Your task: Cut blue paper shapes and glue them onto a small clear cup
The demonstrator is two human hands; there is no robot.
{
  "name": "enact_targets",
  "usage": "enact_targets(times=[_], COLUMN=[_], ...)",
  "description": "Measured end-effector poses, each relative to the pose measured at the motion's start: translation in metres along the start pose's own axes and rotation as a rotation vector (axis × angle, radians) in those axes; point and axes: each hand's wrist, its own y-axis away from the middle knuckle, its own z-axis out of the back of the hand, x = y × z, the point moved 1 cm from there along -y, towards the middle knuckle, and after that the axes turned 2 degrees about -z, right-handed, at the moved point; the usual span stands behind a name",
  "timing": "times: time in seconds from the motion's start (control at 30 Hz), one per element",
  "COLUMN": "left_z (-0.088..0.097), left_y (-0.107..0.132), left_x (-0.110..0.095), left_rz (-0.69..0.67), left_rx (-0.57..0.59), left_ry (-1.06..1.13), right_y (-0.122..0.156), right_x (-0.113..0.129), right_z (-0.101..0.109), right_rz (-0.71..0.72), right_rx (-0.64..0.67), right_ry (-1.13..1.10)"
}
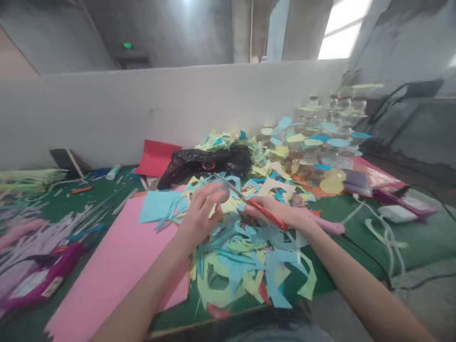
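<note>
My right hand (274, 210) is closed around red-handled scissors (266, 215), whose blades point up and to the left. Just left of the blades, my left hand (204, 209) has its fingers curled, with a small round blue-grey piece (224, 192), apparently paper, at the fingertips; blur hides its detail. Below and between both hands spreads a heap of blue and yellow paper scraps (245, 259), some with round holes cut out. A light blue sheet (156, 205) lies beside my left hand, on top of large pink sheets (107, 256).
A black plastic bag (210, 161) lies behind the scraps, with a red sheet (156, 159) at its left. Several round paper pieces (333, 180) and clear bottles stand at the back right. A pink corded tool (329, 224) rests beside my right wrist. Purple packages (46, 275) lie front left.
</note>
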Motion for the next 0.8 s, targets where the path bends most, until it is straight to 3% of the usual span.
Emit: enact_targets(times=[0.53,0.8], left_z=[0.003,0.002], left_y=[0.001,0.000], left_x=[-0.001,-0.003], left_rz=[0.015,0.110], left_rx=[-0.020,-0.107], left_ry=[0.000,-0.232], right_y=[-0.005,-0.004], right_x=[-0.007,-0.003], right_z=[-0.004,-0.005], right_rz=[-0.065,-0.038], right_rx=[-0.059,-0.097], right_ry=[-0.102,-0.121])
